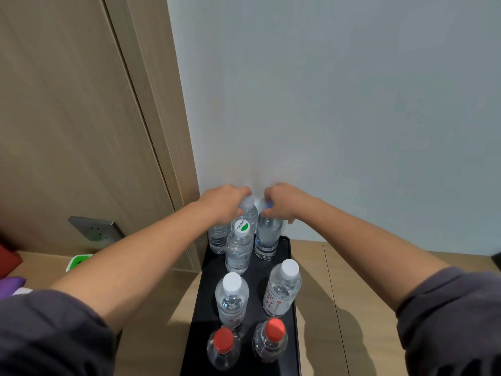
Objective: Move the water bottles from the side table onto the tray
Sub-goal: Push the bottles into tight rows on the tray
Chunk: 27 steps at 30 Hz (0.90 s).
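A black tray (290,283) lies on the wooden side table (352,280) and carries several clear water bottles. My left hand (223,203) grips the top of a white-capped bottle (250,215) at the tray's far end. My right hand (284,202) grips the top of a blue-capped bottle (267,237) beside it. A bottle with a green and white cap (238,248) stands just in front of them. Another bottle (217,237) stands partly hidden under my left wrist. Two white-capped bottles (231,299) (282,289) stand mid-tray. Two red-capped bottles (223,347) (271,340) stand nearest me.
A pale wall rises straight behind the tray, and a wooden door and frame (81,118) stand to the left. A grey wall socket (95,230) sits low on the left, with a green and white item (78,261) below it. Purple and red things (10,283) lie at the left edge.
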Each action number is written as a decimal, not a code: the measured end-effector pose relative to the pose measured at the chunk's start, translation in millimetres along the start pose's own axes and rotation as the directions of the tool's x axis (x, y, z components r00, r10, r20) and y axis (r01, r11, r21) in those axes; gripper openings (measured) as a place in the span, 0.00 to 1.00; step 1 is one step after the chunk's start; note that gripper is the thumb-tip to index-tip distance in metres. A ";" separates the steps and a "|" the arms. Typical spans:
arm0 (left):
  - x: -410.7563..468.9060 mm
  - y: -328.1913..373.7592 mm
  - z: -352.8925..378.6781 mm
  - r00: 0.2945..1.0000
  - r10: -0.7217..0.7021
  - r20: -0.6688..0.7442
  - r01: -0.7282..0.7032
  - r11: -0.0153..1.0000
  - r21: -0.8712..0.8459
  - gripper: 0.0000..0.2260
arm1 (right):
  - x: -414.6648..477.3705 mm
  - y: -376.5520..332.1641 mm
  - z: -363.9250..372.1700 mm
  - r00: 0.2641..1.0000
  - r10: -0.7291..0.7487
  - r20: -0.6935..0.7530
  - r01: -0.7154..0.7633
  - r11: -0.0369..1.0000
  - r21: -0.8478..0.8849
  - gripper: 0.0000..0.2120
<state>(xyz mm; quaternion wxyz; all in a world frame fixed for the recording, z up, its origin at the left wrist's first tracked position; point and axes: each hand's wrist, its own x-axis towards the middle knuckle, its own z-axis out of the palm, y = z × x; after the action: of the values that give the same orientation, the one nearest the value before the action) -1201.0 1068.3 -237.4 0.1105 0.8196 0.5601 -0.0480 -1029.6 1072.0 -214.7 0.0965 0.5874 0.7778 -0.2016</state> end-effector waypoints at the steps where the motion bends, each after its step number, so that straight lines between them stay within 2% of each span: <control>1: 1.0 1.2 -1.2 1.000 -0.002 0.002 0.002 1.000 0.027 0.21 | -0.8 -0.8 0.5 0.999 0.053 0.005 -0.053 0.998 -0.042 0.11; 4: 4.5 5.0 -4.6 1.000 0.010 -0.002 -0.010 0.996 0.086 0.21 | 1.6 -4.0 5.9 0.992 0.122 0.013 -0.121 0.991 -0.053 0.11; 8: 9.1 9.6 -7.7 0.998 0.050 -0.026 -0.046 0.990 0.136 0.19 | 3.4 -6.3 3.3 0.999 0.050 0.000 -0.049 0.993 -0.110 0.13; 13: 12.0 12.0 -6.4 0.997 0.059 -0.054 -0.051 0.990 0.131 0.17 | 5.6 1.0 1.5 0.998 0.006 0.057 -0.005 1.000 -0.021 0.15; 16: 13.2 12.1 -5.5 0.998 0.053 -0.042 -0.048 0.992 0.117 0.18 | 2.4 4.6 2.9 0.998 0.040 0.044 -0.043 0.997 0.066 0.12; 19: 13.4 14.1 -5.6 0.999 0.043 0.010 -0.044 0.993 0.113 0.20 | 1.4 7.4 8.7 0.993 0.100 0.055 -0.102 0.994 0.049 0.13; 21: 12.3 14.3 -5.7 0.999 0.029 0.025 -0.031 0.996 0.078 0.21 | 4.0 6.1 16.3 0.993 0.119 0.012 -0.119 0.990 0.072 0.08; 24: 10.5 12.3 -6.5 1.000 -0.003 0.011 0.003 1.000 0.001 0.20 | 8.6 2.5 23.6 0.988 0.133 -0.084 -0.121 0.985 0.126 0.12; 27: 10.1 10.8 -6.0 1.000 -0.024 0.010 0.024 1.000 -0.019 0.20 | 12.0 3.4 29.2 0.980 0.142 -0.139 -0.114 0.974 0.194 0.05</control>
<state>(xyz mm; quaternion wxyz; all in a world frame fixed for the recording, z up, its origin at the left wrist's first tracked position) -1187.5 1075.1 -232.2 0.1203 0.8116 0.5696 -0.0480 -1032.4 1070.8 -246.4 -0.0054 0.6566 0.7211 -0.2212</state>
